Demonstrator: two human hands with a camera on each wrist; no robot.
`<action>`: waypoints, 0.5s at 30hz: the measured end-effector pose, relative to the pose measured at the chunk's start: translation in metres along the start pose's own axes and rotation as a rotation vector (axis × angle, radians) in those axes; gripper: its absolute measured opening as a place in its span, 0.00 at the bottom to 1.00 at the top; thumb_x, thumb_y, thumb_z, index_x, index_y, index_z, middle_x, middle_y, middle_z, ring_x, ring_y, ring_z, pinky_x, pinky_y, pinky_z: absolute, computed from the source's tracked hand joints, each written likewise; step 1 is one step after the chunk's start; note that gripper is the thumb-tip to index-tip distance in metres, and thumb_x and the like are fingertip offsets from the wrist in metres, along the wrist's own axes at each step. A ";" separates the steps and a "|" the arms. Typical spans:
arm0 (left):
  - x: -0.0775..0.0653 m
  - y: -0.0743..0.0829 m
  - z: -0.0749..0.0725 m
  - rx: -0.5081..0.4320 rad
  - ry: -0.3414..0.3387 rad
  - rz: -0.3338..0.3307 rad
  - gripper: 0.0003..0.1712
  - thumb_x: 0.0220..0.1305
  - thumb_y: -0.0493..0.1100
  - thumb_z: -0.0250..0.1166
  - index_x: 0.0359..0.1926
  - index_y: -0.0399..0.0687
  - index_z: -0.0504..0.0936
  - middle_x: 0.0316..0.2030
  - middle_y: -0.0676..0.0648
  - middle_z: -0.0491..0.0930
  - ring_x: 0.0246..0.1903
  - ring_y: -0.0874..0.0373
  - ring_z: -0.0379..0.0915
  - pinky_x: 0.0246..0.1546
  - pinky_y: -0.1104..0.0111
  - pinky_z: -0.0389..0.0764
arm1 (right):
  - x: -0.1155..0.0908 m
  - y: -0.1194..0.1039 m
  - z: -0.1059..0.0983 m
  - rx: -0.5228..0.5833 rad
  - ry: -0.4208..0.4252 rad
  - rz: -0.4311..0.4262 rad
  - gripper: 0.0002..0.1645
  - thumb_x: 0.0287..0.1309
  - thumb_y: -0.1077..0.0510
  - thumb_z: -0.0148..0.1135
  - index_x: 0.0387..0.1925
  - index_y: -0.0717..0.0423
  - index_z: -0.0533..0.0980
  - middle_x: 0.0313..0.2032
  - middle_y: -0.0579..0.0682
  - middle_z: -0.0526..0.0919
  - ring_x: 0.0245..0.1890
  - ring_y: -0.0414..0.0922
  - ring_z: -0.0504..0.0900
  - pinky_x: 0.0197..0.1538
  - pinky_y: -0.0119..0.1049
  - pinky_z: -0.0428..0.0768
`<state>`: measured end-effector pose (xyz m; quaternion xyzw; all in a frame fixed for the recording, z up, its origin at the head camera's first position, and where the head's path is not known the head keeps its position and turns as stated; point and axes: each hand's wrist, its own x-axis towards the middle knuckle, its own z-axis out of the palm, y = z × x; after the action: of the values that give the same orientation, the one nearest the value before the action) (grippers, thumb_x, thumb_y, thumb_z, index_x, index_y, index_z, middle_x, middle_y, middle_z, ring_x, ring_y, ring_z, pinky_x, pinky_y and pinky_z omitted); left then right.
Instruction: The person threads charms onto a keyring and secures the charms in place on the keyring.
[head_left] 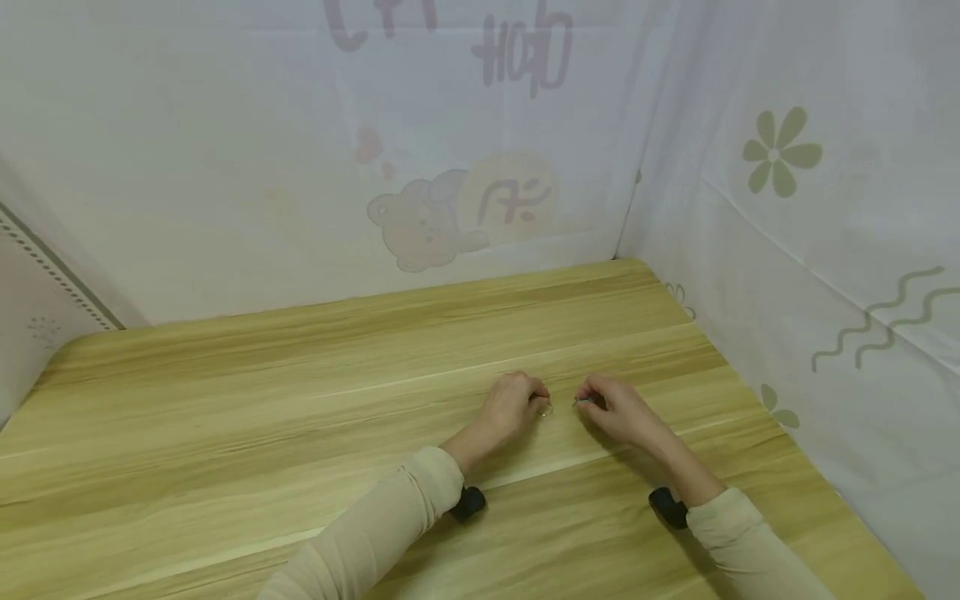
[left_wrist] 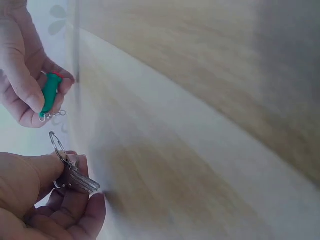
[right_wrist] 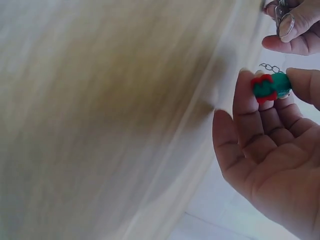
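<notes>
Between thumb and fingers, my left hand [head_left: 513, 407] grips a small bunch of metal keys [left_wrist: 82, 181]. A thin split ring [left_wrist: 56, 145] stands up from the keys, above the thumb. To its right in the head view, my right hand [head_left: 617, 408] pinches a small green and red keychain charm [right_wrist: 270, 87]. A short silver chain [right_wrist: 270, 67] hangs free from the charm's end. The ring and the chain face each other across a narrow gap, apart. Both hands are low over the wooden table [head_left: 300, 400].
A pale printed cloth [head_left: 225, 167] hangs behind the table, and another cloth wall [head_left: 840, 250] runs along its right edge. Black wrist cameras stick out under both wrists, the left camera [head_left: 469, 504] and the right camera [head_left: 667, 508].
</notes>
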<state>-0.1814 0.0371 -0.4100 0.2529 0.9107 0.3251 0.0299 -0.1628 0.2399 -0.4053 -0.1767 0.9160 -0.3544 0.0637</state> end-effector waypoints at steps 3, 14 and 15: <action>0.000 0.002 -0.002 -0.040 -0.024 -0.001 0.05 0.61 0.37 0.63 0.33 0.41 0.86 0.32 0.47 0.85 0.36 0.57 0.80 0.37 0.74 0.78 | 0.000 -0.002 -0.001 0.066 -0.013 0.030 0.03 0.61 0.65 0.56 0.36 0.62 0.74 0.31 0.52 0.77 0.30 0.40 0.71 0.31 0.29 0.73; -0.007 0.015 -0.005 -0.114 -0.028 -0.014 0.04 0.63 0.36 0.61 0.35 0.40 0.81 0.30 0.49 0.75 0.29 0.62 0.63 0.29 0.77 0.68 | -0.004 -0.011 -0.001 0.375 -0.111 0.126 0.12 0.65 0.60 0.54 0.41 0.69 0.70 0.33 0.60 0.77 0.30 0.43 0.74 0.32 0.31 0.76; -0.008 0.016 -0.005 -0.120 -0.022 -0.012 0.04 0.63 0.36 0.61 0.35 0.40 0.81 0.30 0.49 0.75 0.29 0.62 0.63 0.29 0.77 0.68 | -0.004 -0.012 -0.002 0.394 -0.116 0.134 0.13 0.65 0.60 0.54 0.41 0.69 0.70 0.33 0.60 0.77 0.30 0.43 0.74 0.33 0.32 0.76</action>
<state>-0.1689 0.0409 -0.3974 0.2490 0.8907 0.3760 0.0568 -0.1558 0.2344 -0.3963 -0.1196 0.8336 -0.5107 0.1732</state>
